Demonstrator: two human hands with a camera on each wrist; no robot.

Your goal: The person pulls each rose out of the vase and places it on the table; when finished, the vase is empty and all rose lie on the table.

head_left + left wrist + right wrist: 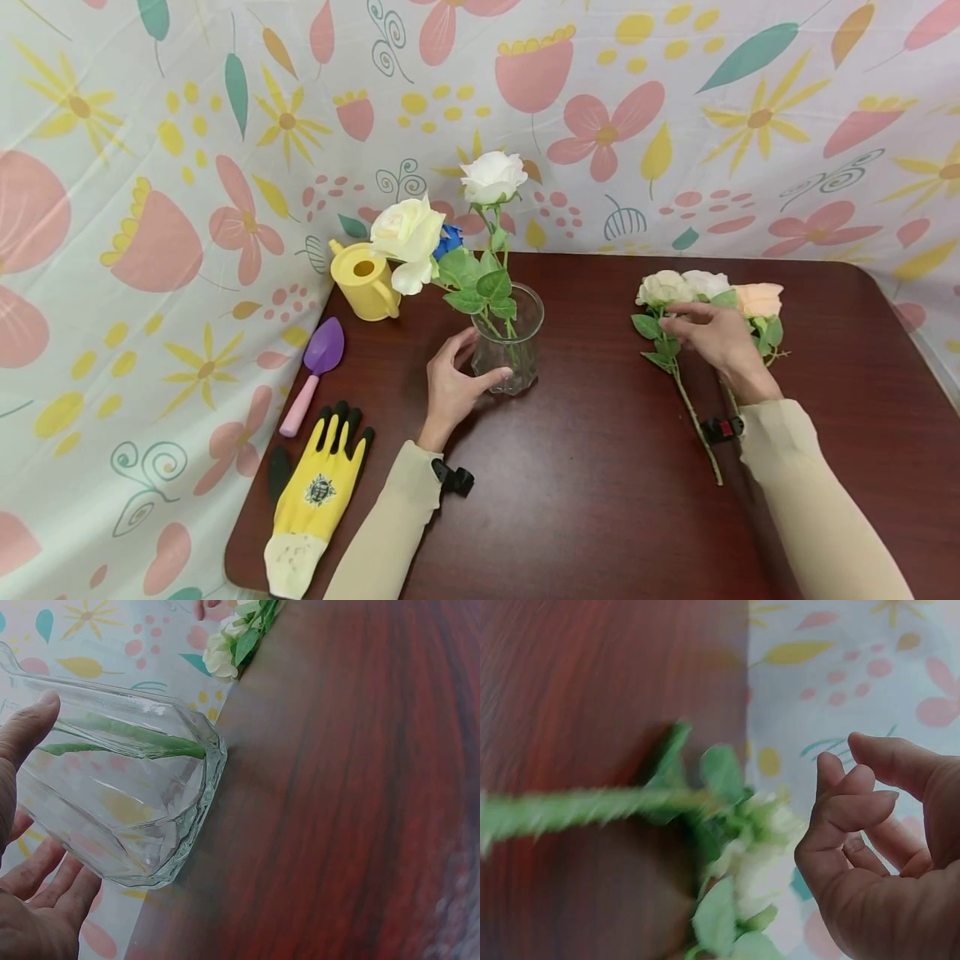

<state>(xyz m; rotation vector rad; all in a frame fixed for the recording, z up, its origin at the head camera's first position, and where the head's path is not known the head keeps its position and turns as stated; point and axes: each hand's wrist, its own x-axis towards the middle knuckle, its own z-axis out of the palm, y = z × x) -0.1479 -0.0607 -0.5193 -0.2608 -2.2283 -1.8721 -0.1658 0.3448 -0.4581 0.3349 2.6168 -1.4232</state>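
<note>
My left hand [459, 379] grips the clear glass vase [528, 354] from its left side, thumb across the front. In the left wrist view the thumb lies on the faceted glass and the other fingers bend under it. Inside the vase stand a cream rose [408, 233], a white rose [493, 177] and a blue flower [448, 242], leaning left over the rim. My right hand [716, 337] hovers over the flowers lying at right: a cream rose [663, 288], a white rose [707, 284] and a peach flower [759, 299]. Its fingers [836, 817] are loosely bent with nothing between them.
Along the table's left side are a yellow watering can [365, 283], a purple trowel with a pink handle [324, 346] and yellow-black gloves [318, 492]. A flower-print cloth [600, 208] hangs behind the dark wooden table [585, 500]. One long stem [697, 421] points toward the front.
</note>
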